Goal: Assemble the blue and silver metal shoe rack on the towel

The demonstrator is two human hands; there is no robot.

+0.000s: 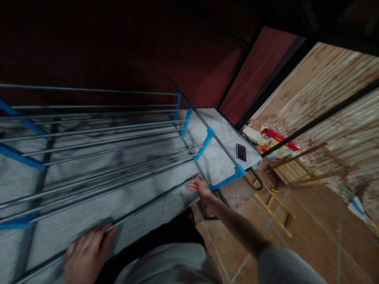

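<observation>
A long grey metal rod slants across the front of a grey cloth-covered surface. My left hand is wrapped around it at the lower left. Farther right, my right hand grips the same rod near its end, fingers closed. Beside that hand is a blue plastic bracket on a rack frame. The rack lies behind the rod, with several parallel metal bars joined by blue brackets. Whether the held rod's right end touches the bracket, I cannot tell.
A phone lies on the surface's right end. Beyond it stand a red and yellow box and wooden frames on the tiled floor. A dark red panel rises behind the rack. A black metal bar crosses the right side.
</observation>
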